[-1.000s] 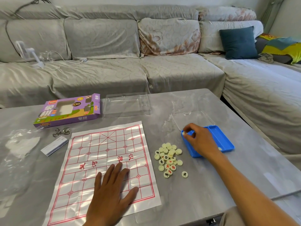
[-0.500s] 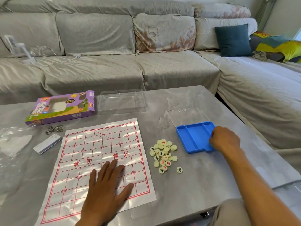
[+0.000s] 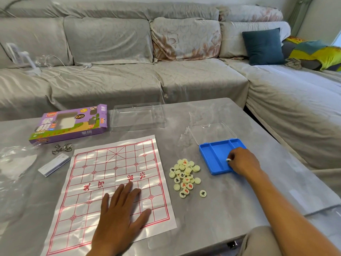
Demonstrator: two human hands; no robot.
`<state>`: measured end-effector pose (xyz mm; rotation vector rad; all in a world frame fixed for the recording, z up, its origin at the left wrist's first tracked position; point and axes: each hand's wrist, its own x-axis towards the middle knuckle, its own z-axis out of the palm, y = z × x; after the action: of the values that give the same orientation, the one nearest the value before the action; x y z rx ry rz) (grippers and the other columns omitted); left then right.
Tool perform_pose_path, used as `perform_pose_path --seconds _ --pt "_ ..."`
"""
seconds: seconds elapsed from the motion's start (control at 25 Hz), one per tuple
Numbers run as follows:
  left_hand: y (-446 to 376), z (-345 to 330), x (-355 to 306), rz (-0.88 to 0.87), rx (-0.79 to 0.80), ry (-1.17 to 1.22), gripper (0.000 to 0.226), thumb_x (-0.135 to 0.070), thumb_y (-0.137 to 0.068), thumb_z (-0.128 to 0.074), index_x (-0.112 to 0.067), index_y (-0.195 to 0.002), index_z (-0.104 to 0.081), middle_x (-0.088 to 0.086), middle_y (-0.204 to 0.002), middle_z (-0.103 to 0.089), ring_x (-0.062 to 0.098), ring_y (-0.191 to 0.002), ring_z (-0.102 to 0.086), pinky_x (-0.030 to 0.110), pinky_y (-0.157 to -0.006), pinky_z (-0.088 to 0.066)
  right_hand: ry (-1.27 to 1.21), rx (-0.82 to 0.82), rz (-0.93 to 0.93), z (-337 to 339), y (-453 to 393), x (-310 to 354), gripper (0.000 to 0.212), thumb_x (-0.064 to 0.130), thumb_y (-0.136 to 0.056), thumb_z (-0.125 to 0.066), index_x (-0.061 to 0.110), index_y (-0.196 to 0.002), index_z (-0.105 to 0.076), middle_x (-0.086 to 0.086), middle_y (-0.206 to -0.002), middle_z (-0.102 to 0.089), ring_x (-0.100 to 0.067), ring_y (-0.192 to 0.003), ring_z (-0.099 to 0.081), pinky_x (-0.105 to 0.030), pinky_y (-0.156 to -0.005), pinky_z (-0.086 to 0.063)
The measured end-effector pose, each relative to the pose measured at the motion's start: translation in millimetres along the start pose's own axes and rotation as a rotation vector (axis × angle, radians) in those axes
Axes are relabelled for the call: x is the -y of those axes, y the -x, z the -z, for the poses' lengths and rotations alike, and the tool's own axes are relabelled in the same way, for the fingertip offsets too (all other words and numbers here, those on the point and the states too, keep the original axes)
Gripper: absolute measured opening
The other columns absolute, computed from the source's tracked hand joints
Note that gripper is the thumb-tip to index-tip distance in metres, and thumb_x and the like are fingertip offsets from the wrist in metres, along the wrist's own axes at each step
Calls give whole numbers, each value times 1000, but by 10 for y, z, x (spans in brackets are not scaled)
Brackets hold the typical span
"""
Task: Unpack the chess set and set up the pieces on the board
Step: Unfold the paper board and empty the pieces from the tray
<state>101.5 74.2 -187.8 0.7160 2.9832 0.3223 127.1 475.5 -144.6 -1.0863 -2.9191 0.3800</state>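
A plastic Chinese chess board sheet (image 3: 114, 174) with a red grid lies flat on the grey table. My left hand (image 3: 120, 217) presses on its near half with fingers spread. To the right of the sheet lies a pile of several cream round chess pieces (image 3: 184, 177), with one piece (image 3: 203, 193) a little apart. A blue tray (image 3: 215, 154) sits further right, its clear lid (image 3: 212, 133) hinged open behind it. My right hand (image 3: 241, 161) is over the tray's right part and pinches a small cream piece (image 3: 228, 160) in its fingertips.
A purple chess box (image 3: 72, 124) and a clear plastic insert (image 3: 136, 117) lie at the table's far side. A metal ring puzzle (image 3: 61, 147), a white booklet (image 3: 54, 164) and a clear bag (image 3: 13, 159) lie at the left. A grey sofa (image 3: 166, 71) wraps round behind and right.
My right hand went from the tray's left end to its right edge, then back over the tray, and now pinches a piece. My left hand stayed on the sheet.
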Motion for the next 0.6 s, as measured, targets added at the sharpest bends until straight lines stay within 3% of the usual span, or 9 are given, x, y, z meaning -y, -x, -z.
perform_pose_path --seconds 0.08,0.16,0.24,0.32,0.48,0.6 --pt "6 2 -6 -2 2 -13 92 -89 -68 9 -46 -145 -19 -20 -154 9 12 -147 3 51 -118 4 -11 -101 44 35 24 64 14 19 -88 -56 16 -83 -68 0 -91 -68 -17 -76 -58 -35 -69 -52" --pt "-9 24 -31 0 -7 -9 96 -89 -65 13 -46 -145 -17 -19 -155 10 11 -146 5 50 -118 5 -191 -108 174 106 157 253 18 24 -92 -56 15 -85 -70 4 -87 -68 -10 -74 -58 -29 -70 -50" --pt "-11 48 -54 2 -17 -2 98 -89 -64 15 -46 -146 -16 -18 -156 9 12 -147 6 50 -118 6 -373 80 370 153 394 578 15 29 -92 -60 20 -93 -72 13 -85 -66 -1 -77 -57 -17 -69 -43" --pt "-5 33 -37 0 -6 -18 99 -90 -63 16 -46 -146 -16 -18 -156 9 12 -147 6 50 -118 7 -330 226 512 103 572 862 16 34 -91 -62 24 -101 -70 13 -91 -65 -1 -81 -57 -15 -72 -42" --pt "-19 -16 -16 5 -7 12 88 -89 -73 0 -44 -143 -29 -17 -155 -1 15 -146 -6 54 -118 -3 -12 162 335 139 463 730 20 33 -84 -65 31 -103 -59 8 -103 -61 -12 -91 -56 -29 -81 -50" --pt "-12 8 -19 -3 14 8 94 -90 -68 7 -44 -143 -26 -15 -158 -2 14 -147 -2 52 -118 0 128 272 145 190 387 396 24 22 -76 -71 29 -94 -57 8 -98 -56 -13 -89 -55 -29 -79 -52"
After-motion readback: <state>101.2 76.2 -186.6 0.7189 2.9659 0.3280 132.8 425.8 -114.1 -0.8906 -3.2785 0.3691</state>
